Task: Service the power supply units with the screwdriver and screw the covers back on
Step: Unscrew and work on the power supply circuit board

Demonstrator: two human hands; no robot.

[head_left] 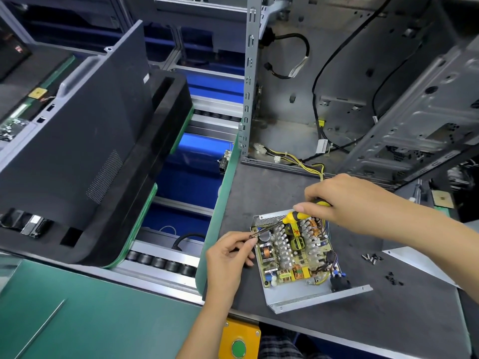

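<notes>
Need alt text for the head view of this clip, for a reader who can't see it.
A person's right hand grips a yellow-and-black screwdriver over an open power supply unit on a dark workbench, while the left hand pinches the shaft near its tip. Loose screws lie to the right; an empty computer case stands behind.

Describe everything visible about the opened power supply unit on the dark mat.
The opened power supply unit, a silver sheet-metal tray without its cover, lies flat on the dark grey mat. Its yellowish circuit board carries finned aluminium heatsinks, copper coils and capacitors. The right hand holds a yellow-and-black screwdriver over it; the left hand pinches the shaft near the tip at its far-left corner.
</notes>
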